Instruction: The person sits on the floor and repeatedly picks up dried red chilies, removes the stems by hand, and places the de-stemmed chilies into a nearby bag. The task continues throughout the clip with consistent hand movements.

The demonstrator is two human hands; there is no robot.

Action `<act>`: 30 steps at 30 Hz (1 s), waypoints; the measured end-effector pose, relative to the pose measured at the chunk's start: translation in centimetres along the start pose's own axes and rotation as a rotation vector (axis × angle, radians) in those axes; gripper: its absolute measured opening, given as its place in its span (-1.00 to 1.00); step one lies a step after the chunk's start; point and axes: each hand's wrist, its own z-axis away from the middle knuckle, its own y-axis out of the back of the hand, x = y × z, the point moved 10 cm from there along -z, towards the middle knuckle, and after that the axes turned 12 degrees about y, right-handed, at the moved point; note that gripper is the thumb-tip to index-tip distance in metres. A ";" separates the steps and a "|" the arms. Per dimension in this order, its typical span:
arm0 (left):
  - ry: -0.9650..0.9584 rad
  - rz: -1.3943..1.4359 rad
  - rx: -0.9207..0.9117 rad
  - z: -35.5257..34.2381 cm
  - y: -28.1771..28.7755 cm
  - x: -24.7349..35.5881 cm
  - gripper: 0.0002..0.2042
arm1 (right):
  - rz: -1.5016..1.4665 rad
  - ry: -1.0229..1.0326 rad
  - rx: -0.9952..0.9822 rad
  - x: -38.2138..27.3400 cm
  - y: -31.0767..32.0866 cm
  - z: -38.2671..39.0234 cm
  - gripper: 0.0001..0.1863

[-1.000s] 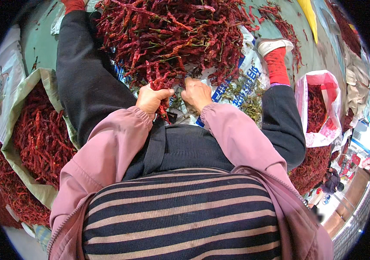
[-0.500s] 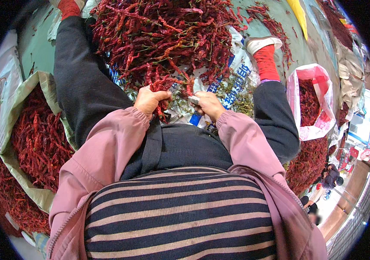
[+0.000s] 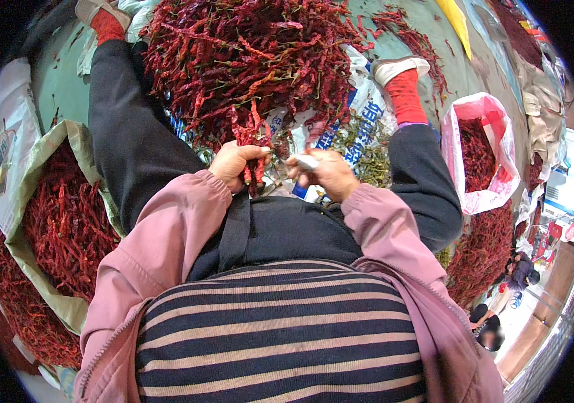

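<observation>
Count from my remote seat: two bare hands. Left hand (image 3: 232,164) pinches one bunch of wrinkled, dried red chillies (image 3: 250,136) — just below one big red chilli heap (image 3: 253,60). Right hand (image 3: 329,174) curled beside it, blurred; its grip I can't tell. Two open chilli sacks: one pale-green (image 3: 68,311), one pink-and-white (image 3: 488,203).

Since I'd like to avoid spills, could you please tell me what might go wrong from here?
The left hand grips several red chilies at once, so one could slip free. The right shoe is close to the chili pile; shifting might crush some. The open pink-and-white sack sits beside the right leg; a nudge could tip it.
</observation>
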 end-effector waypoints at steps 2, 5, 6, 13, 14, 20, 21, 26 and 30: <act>0.055 -0.083 -0.098 0.5 -1.3 -0.2 -0.89 | -0.076 -0.018 0.105 -0.8 4.1 1.4 -0.71; 0.075 -0.112 -0.135 1.3 -2.2 -0.3 -0.85 | -0.274 0.150 0.444 -5.5 15.0 3.4 -0.75; 0.046 -0.125 -0.130 1.2 -2.8 -0.1 -0.85 | -0.430 0.421 0.542 -8.3 20.7 4.5 -0.77; -0.113 -0.056 0.005 0.9 -2.8 2.0 -0.85 | -0.267 0.470 0.575 -11.1 26.1 6.0 -0.83; -0.166 -0.060 0.034 1.1 -2.6 2.5 -0.85 | -0.111 0.394 0.602 -9.4 22.0 4.4 -0.82; -0.268 -0.009 0.070 2.9 -1.6 4.4 -0.89 | 0.380 0.102 0.007 -1.1 2.1 -0.6 -0.69; -0.244 0.030 0.042 3.3 -1.7 4.7 -0.90 | 0.457 0.179 -0.031 0.2 1.9 -1.2 -0.65; -0.285 0.136 0.101 5.4 1.1 6.0 -0.86 | 0.961 0.365 0.017 1.0 2.3 -3.3 -0.73; -0.215 0.068 0.101 4.7 2.9 3.8 -0.87 | 1.181 0.521 0.062 -0.5 -0.1 -5.3 -0.74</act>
